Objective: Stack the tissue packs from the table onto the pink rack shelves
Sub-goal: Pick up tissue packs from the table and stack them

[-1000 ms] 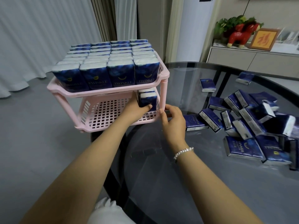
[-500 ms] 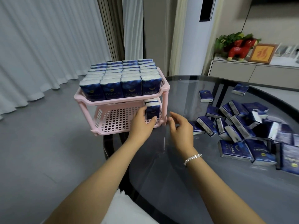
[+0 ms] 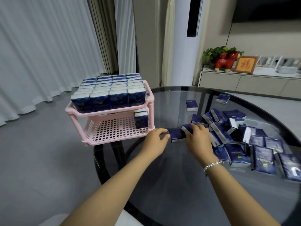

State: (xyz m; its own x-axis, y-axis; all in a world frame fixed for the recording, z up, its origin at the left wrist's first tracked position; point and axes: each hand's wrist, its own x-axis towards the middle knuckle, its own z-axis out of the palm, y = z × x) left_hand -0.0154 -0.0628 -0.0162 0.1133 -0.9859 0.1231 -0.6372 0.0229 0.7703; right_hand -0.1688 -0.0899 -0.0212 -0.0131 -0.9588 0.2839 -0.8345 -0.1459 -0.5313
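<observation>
Two bare forearms enter from the lower edge of the frame, without sleeves as far as they are visible. The left hand (image 3: 156,139), at centre frame, carries no ring, watch or band that can be seen. The right hand (image 3: 197,136), just right of centre, is likewise unadorned; its wrist bears a bracelet (image 3: 211,165) of small, round, pale, pearl-like beads in a single strand. A white garment (image 3: 128,220) shows at the bottom edge, between the two forearms; its cut cannot be told. Fingernails appear short and unpainted.
</observation>
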